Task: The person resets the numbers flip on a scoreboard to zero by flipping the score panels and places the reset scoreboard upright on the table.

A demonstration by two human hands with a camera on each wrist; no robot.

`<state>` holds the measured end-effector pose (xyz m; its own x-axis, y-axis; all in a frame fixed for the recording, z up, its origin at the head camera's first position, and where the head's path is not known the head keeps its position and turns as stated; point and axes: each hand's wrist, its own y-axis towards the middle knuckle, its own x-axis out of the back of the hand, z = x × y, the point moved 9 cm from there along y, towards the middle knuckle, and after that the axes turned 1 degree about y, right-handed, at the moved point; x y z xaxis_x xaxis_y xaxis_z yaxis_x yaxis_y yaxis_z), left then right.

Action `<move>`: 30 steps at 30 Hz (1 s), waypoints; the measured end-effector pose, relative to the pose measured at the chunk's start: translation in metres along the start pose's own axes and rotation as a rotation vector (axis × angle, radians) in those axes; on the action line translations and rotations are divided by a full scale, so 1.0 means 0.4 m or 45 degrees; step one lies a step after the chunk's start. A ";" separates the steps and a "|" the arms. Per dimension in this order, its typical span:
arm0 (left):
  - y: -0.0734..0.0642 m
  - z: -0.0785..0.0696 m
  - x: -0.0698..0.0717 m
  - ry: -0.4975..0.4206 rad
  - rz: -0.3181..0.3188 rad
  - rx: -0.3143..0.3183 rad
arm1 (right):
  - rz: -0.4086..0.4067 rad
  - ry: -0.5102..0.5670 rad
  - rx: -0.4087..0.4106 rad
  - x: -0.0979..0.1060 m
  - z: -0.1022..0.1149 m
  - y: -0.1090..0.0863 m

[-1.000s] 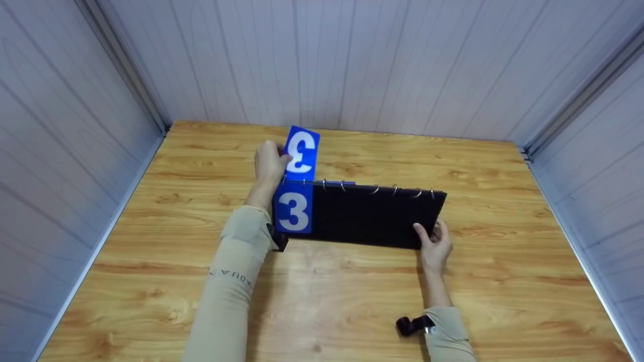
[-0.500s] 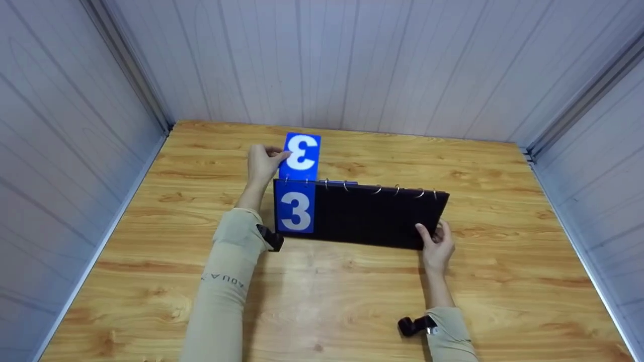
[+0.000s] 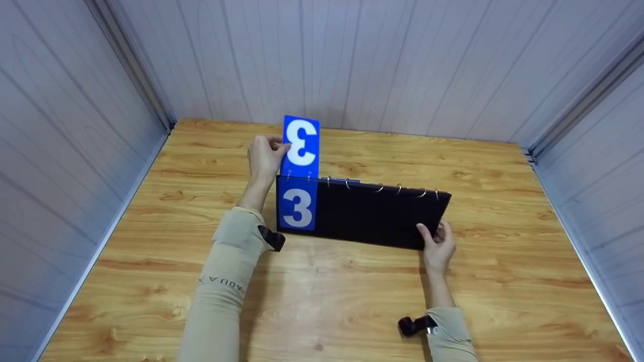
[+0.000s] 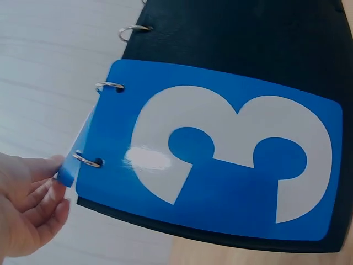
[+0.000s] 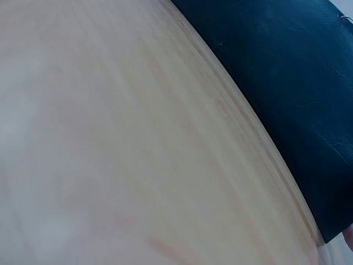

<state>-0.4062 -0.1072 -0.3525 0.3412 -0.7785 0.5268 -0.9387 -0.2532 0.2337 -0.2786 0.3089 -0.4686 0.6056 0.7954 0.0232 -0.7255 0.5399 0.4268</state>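
A black flip scoreboard (image 3: 372, 213) with metal rings along its top edge stands on the table, its face toward me. On its left end hangs a blue number card (image 3: 297, 203) showing a white 3. Above the top edge another blue card (image 3: 300, 146) is raised on the rings, its 3 upside down. My left hand (image 3: 264, 156) pinches the left edge of that raised card between thumb and fingers. At the lower right corner of the board, my right hand (image 3: 437, 249) grips it, thumb in front and fingers behind. In the right wrist view only a fingertip (image 5: 348, 236) shows.
The wooden table (image 3: 347, 301) has pale panel walls (image 3: 322, 65) at its back and sides. A bit of blue (image 3: 352, 181) peeks above the board's top edge, behind it. Black wrist cameras (image 3: 271, 238) sit on both sleeves.
The raised card dipped backward, then swung up more upright, my left hand pinching it throughout. The board has shifted very slightly; my right hand keeps its grip.
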 end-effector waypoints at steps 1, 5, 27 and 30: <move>0.001 0.004 -0.001 0.024 -0.004 -0.005 | 0.001 -0.004 -0.002 -0.001 0.000 -0.001; -0.001 0.013 0.000 0.103 -0.014 -0.032 | 0.000 -0.016 -0.021 -0.003 -0.005 -0.003; -0.216 0.098 0.053 -0.373 -0.342 -0.072 | 0.009 -0.007 -0.043 -0.001 -0.005 -0.005; -0.239 0.113 0.039 -0.421 -0.335 -0.042 | 0.006 -0.007 -0.037 0.000 -0.004 -0.002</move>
<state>-0.3134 -0.1210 -0.4037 0.5303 -0.8333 0.1561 -0.8176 -0.4539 0.3543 -0.2783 0.3089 -0.4703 0.6042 0.7963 0.0300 -0.7372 0.5443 0.4004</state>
